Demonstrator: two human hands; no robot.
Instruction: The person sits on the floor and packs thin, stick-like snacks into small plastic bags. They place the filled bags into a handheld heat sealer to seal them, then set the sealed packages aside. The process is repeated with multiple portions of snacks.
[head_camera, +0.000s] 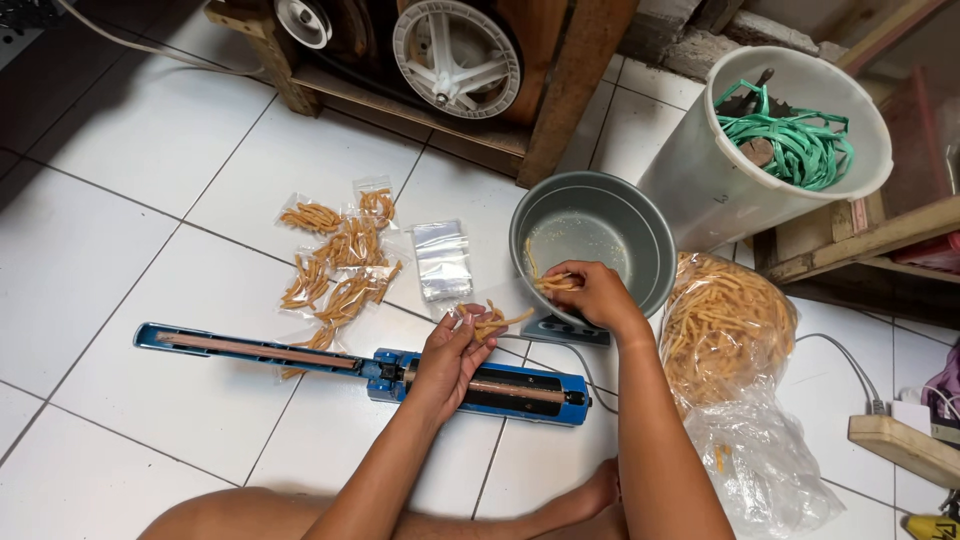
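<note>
White tiled floor (130, 240) carries blue sealer (360, 368), snack packets (335, 268), white bucket (720, 180).

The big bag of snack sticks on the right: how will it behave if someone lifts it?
The big bag looks thin and clear, so it would probably sag. It bulges full, so likely bulky but light. The sticks look brittle and may snap under a tight grip.

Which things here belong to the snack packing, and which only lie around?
In use: left hand holding small bag; right hand taking sticks from grey bowl; big snack bag; blue sealer; filled packets; empty bags.
Lying about: white bucket; power strip.
</note>
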